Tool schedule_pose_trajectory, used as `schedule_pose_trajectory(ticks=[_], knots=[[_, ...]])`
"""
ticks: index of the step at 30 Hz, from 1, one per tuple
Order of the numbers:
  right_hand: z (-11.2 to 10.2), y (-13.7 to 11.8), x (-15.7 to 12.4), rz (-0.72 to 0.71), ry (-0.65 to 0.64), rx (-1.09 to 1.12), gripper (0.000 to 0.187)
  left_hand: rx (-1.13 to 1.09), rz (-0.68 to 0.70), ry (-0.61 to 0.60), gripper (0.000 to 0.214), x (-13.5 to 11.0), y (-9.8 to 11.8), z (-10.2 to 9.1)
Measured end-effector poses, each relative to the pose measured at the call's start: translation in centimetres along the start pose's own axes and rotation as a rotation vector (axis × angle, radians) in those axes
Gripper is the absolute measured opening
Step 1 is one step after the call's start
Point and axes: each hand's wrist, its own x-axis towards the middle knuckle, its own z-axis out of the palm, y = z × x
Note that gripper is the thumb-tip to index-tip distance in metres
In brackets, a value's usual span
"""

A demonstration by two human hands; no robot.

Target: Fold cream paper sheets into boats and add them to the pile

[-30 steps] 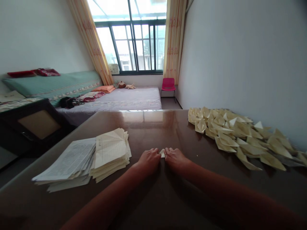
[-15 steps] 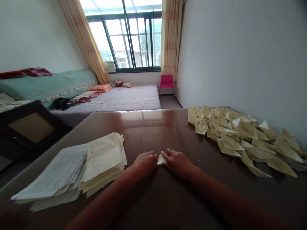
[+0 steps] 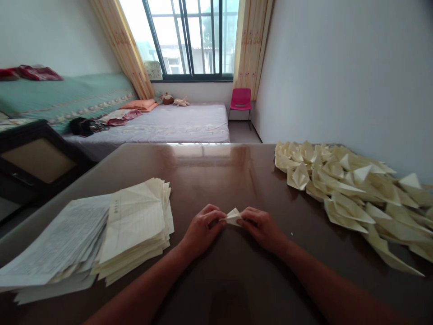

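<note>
A small cream piece of folded paper, with a pointed peak in its middle, is held low over the brown table between my two hands. My left hand pinches its left corner between thumb and fingers. The opposite corner is gripped by my right hand, fingers closed on it. To the left lie a stack of cream lined sheets and, partly under it, a stack of printed white sheets. Many folded paper boats are heaped at the right.
The glossy brown table reflects the window. Behind it are a bed and a pink chair. A dark cabinet stands left, and a white wall runs along the right.
My hands have drawn slightly apart, and the folded paper between them now shows a peak with both ends held. The view has tilted downward.
</note>
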Motion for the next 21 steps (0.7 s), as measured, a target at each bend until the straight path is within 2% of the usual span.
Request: schedule_pose_trajectory(ticks=[3, 6, 8, 13, 16, 21], knots=[[0.1, 0.0, 0.1, 0.059, 0.075, 0.138, 0.035, -0.281, -0.087, 0.039, 0.030, 0.1, 0.1, 0.7], [0.5, -0.2, 0.0, 0.144, 0.018, 0.304, 0.031, -0.529, -0.199, -0.037, 0.048, 0.1, 0.4, 1.4], [0.8, -0.4, -0.1, 0.163, -0.013, 0.393, 0.029, -0.613, -0.232, -0.076, 0.050, 0.0, 0.7, 1.6], [1.3, -0.4, -0.1, 0.169, 0.010, 0.500, 0.038, -0.707, -0.239, -0.162, 0.050, 0.2, 1.1, 1.1], [1.2, -0.7, 0.0, 0.173, 0.010, 0.510, 0.035, -0.706, -0.233, -0.181, 0.048, 0.4, 1.3, 0.9], [1.2, -1.4, -0.2, 0.132, 0.056, 0.254, 0.044, -0.594, -0.241, -0.141, 0.039, 0.3, 1.8, 1.1]])
